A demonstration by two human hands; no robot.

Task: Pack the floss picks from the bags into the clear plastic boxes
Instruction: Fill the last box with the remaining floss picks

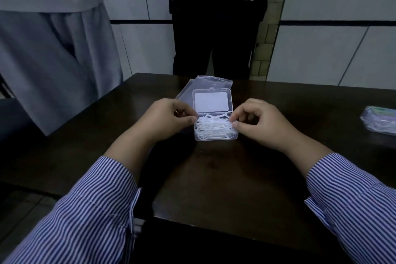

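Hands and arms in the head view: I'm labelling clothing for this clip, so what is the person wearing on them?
Both arms wear long shirt sleeves with fine blue and white stripes, the left sleeve and the right sleeve ending in buttoned cuffs at the wrists. The left hand and right hand are bare, without gloves. A small ring seems to sit on a left finger.

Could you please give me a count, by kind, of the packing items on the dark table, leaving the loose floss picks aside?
Open clear plastic boxes holding white floss picks: 1
Flat clear plastic bags lying under the box lid: 1, perhaps more layered, cannot tell
Filled clear packs of floss picks at the table's right edge: 1
Total: 3
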